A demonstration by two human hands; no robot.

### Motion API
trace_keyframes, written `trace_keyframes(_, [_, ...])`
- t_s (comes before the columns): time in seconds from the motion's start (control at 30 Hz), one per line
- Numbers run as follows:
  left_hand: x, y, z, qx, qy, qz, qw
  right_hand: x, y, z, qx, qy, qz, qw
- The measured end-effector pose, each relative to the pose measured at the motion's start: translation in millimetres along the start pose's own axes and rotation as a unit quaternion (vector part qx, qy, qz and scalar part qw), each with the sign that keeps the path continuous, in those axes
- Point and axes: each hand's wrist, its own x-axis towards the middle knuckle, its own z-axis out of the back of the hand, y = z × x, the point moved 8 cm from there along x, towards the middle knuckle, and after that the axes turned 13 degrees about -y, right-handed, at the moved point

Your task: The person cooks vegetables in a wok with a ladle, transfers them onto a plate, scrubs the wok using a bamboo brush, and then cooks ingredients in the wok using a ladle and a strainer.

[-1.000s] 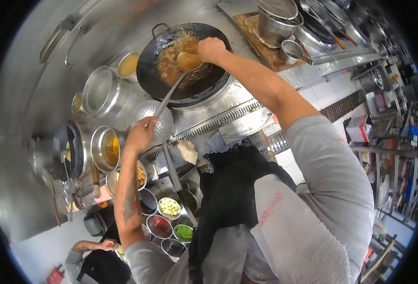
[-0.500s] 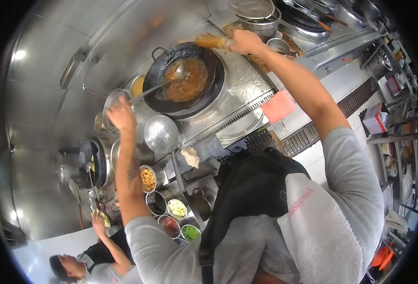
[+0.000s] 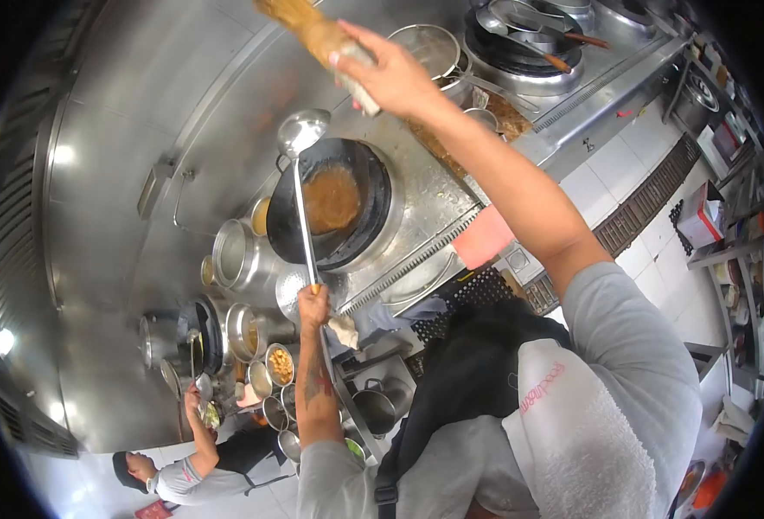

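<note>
My left hand (image 3: 314, 306) is closed around the wooden-tipped handle of a long metal ladle (image 3: 304, 216). The ladle's bowl is raised above the far rim of a black wok (image 3: 377, 195). Brown liquid (image 3: 330, 199) pools in the bottom of the wok, which sits on the stove. High up, beyond the wok and to its right, my right hand (image 3: 390, 76) grips a bamboo wok brush (image 3: 313, 30) by its wrapped end, bristles pointing up and left, partly cut off by the frame edge. A perforated skimmer (image 3: 290, 292) lies beside my left hand, partly hidden.
A metal pot (image 3: 235, 253) stands left of the wok. Several ingredient containers, one with brown chunks (image 3: 281, 367), sit lower left. A pink cloth (image 3: 483, 237) lies on the stove's front edge. A strainer (image 3: 425, 50) rests at the back. A co-worker (image 3: 200, 471) handles another wok at left.
The ladle has come out of the wok's liquid and is now held up above it. My left hand has moved right and nearer to me. My right hand has lifted the brush up and left.
</note>
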Motion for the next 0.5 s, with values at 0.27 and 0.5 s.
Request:
trace_keyframes(0.27, [-89,-32,-78,-0.177,0.173,0.142,0.958,-128,-263,86,-0.003,0.095,-0.407,0.908])
trace_keyframes(0.5, [-211,-76,-330,-0.34,0.123,0.268,0.893,-223,-241,126,-0.037,-0.035,-0.404,0.913])
